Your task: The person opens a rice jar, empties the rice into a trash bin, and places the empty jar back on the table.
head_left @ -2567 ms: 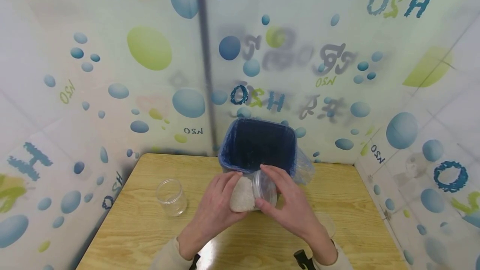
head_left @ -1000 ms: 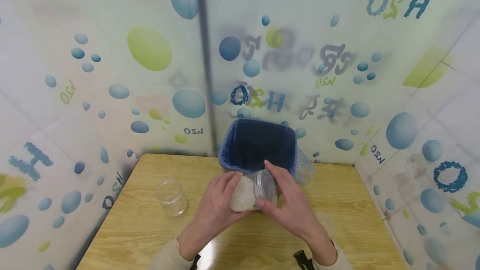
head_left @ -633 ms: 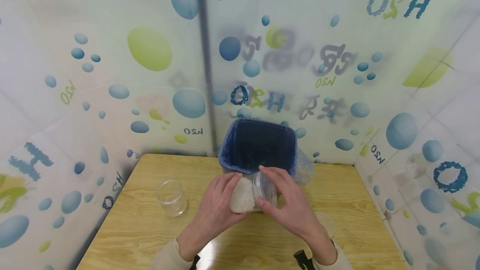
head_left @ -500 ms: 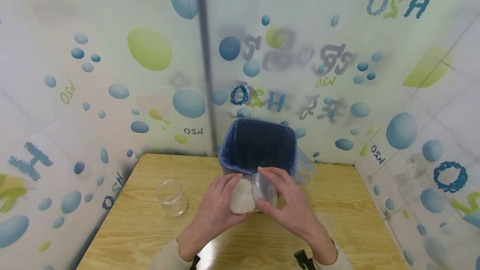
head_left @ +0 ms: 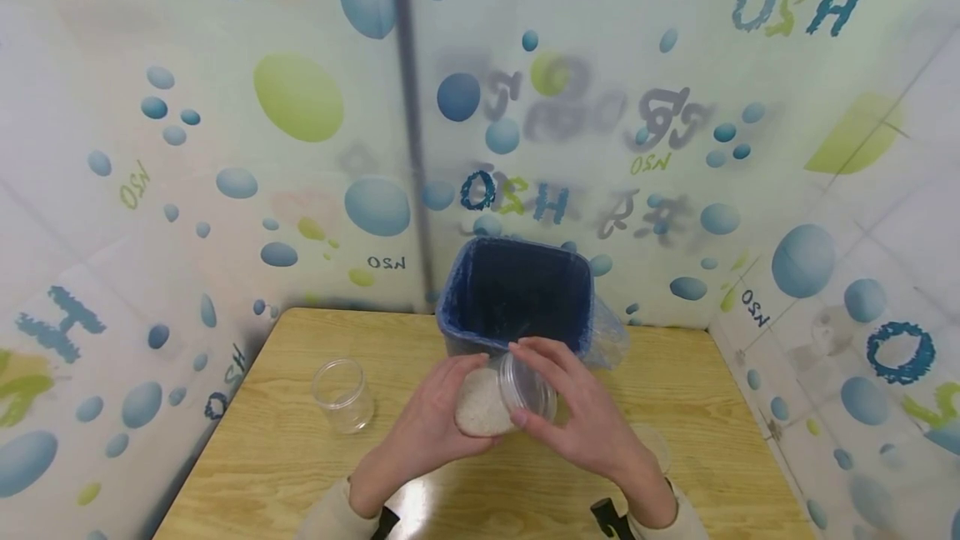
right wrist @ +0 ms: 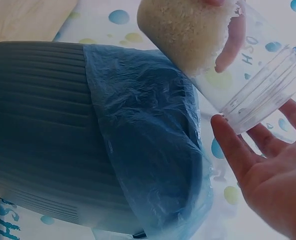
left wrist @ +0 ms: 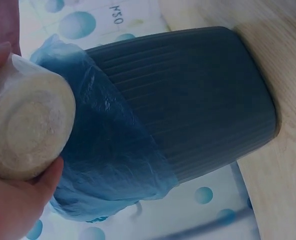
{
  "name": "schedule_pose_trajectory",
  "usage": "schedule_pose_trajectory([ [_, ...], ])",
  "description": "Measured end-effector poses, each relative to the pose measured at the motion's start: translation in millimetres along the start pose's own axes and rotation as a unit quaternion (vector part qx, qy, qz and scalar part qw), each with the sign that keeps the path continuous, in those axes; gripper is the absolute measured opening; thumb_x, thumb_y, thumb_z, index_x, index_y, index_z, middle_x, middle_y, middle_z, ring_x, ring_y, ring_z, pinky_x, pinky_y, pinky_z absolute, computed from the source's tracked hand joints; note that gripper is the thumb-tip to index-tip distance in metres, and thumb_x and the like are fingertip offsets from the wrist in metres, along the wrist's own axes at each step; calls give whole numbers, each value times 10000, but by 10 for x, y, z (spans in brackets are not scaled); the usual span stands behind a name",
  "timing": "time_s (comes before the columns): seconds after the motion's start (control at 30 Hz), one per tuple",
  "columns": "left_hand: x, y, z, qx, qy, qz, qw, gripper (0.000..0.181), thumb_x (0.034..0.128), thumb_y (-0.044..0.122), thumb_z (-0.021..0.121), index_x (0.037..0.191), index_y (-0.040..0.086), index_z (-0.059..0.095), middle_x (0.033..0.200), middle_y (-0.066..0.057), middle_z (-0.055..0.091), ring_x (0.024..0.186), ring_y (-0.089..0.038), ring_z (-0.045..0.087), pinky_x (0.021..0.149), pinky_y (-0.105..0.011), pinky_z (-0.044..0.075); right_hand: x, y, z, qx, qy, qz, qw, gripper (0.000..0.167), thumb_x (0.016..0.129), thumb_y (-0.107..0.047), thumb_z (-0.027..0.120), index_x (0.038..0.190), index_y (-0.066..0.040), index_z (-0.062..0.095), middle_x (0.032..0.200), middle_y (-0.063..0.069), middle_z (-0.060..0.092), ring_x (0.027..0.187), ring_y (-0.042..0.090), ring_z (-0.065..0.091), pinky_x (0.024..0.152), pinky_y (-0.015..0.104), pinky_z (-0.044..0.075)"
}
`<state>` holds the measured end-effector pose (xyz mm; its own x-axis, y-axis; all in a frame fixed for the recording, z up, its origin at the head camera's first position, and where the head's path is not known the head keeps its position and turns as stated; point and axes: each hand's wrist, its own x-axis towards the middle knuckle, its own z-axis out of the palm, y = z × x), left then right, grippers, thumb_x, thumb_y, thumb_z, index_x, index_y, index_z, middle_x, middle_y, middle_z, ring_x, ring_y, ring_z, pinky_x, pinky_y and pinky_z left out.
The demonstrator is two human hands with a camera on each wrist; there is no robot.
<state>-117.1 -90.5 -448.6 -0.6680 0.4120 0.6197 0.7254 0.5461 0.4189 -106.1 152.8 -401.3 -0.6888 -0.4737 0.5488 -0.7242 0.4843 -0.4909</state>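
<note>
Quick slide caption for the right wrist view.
Right hand grips the threaded end of a tilted clear jar partly filled with pale grains, near a bin lined with blue plastic.

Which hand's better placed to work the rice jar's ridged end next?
Probably the right hand: its fingers are at the ridged end, while the left hand grips the rice jar around its body.

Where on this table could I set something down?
The table is bare in front of the empty jar and between the bin and the table's right edge. It's crowded mid-table: left hand and right hand hold the rice jar.
</note>
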Motion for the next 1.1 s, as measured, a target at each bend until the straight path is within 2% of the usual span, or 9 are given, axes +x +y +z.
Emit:
schedule_pose_trajectory([
  [0.13,-12,-3,-5,-209,-154,-112,9996,988,580,344,1006,1406,99,521,1338,-54,613,1149,-211,598,892,-414,554,-8,0,3,93,-83,-26,9999,618,936,-310,749,1502,-170,545,1495,34,510,1329,251,521,921,519,559],
  [0.27,-16,-8,12,-160,-61,-87,9998,988,589,333,1004,1410,89,512,1339,-61,610,1154,-223,600,885,-423,558,-14,3,14,118,-39,-2,9999,632,946,-320,741,1521,-174,522,1521,58,490,1350,274,515,930,527,558],
  [0.4,4,-24,39,490,450,284,9974,997,568,320,1006,1398,51,524,1308,-107,612,1119,-274,616,870,-460,565,-16,-5,24,256,84,360,9990,666,952,-346,734,1555,-239,473,1548,48,457,1312,278,545,890,466,584],
  [0.5,23,-35,52,1081,860,617,9885,1006,535,307,1006,1382,25,543,1281,-137,611,1077,-306,623,870,-485,560,-7,-28,29,443,145,819,9956,684,945,-364,738,1563,-295,453,1536,12,460,1258,247,571,836,377,599],
  [0.6,40,-36,59,1457,1018,870,9802,997,529,298,1002,1370,7,552,1273,-148,611,1056,-321,624,884,-494,553,6,-59,29,439,158,1175,9920,693,947,-403,731,1569,-313,439,1502,8,493,1218,226,593,806,320,601],
  [0.67,48,-32,60,1628,1013,964,9767,982,537,304,998,1363,5,560,1272,-150,612,1056,-328,624,893,-491,551,10,-71,30,419,147,1306,9904,701,953,-417,725,1577,-305,427,1480,31,519,1207,229,604,798,305,601],
  [0.77,54,-26,59,1731,921,1001,9755,988,538,325,1003,1362,3,562,1281,-150,609,1068,-333,618,910,-492,545,13,-80,29,428,146,1419,9889,689,958,-418,720,1574,-300,433,1464,43,539,1208,230,607,793,293,599],
  [1.1,32,-4,42,1405,698,717,9850,1004,540,328,1001,1383,28,547,1300,-131,596,1104,-307,605,934,-458,539,2,-70,19,294,301,1060,9935,625,945,-354,735,1524,-278,514,1432,-1,547,1166,203,618,755,291,596],
])
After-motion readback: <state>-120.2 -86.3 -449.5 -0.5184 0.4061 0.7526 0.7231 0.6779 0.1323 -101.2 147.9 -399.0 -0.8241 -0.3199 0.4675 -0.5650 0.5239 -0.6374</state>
